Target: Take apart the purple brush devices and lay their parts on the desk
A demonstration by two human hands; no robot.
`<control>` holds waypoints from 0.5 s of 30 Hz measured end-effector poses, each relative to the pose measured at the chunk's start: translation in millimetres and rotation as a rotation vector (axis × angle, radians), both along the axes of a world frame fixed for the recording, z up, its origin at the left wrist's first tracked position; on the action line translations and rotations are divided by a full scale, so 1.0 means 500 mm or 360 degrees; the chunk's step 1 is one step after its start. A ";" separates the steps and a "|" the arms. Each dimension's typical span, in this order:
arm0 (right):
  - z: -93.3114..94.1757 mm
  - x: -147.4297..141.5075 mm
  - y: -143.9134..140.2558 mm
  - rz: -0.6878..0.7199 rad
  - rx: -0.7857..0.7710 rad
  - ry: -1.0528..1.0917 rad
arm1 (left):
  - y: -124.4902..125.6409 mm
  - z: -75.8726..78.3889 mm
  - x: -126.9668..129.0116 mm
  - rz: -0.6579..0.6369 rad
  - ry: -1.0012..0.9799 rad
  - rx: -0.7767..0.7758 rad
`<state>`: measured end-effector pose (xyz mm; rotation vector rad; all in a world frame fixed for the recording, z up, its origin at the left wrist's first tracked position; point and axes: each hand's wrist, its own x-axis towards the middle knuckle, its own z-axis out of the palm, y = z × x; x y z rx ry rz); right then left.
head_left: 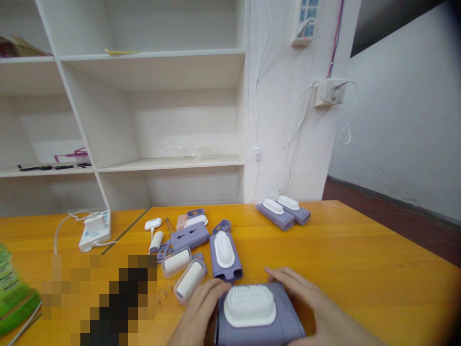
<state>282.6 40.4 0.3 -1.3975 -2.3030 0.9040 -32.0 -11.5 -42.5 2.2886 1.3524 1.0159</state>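
A lavender case with a white oval bristle brush on top lies low in the view, between my hands. My left hand grips its left side, fingers along the edge. Curved around the right side is my right hand, with fingertips by the far corner and thumb at the near edge; a gap shows between palm and case. Just beyond stands a similar lavender case carrying a white brush. The near end of the held case is cut off by the frame.
Left of the cases lie white rollers in clear covers, a lavender holder and small white parts. Two more brush-topped cases sit at the table's back. A power strip, a green package and a blurred-out patch are leftward.
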 end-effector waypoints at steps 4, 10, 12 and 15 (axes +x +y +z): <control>0.019 0.028 -0.001 0.0126 -0.0028 0.0130 | 0.004 0.023 -0.018 -0.0028 -0.0012 -0.0001; 0.037 0.009 -0.021 0.0207 0.0072 0.0262 | 0.008 0.018 -0.015 -0.0032 0.0054 0.0023; 0.032 0.001 -0.021 0.0159 0.0010 0.0336 | 0.009 0.017 -0.014 -0.0047 0.0044 0.0036; 0.017 -0.011 -0.013 0.0034 -0.0123 0.0515 | 0.005 0.021 -0.015 -0.0081 -0.0020 0.0033</control>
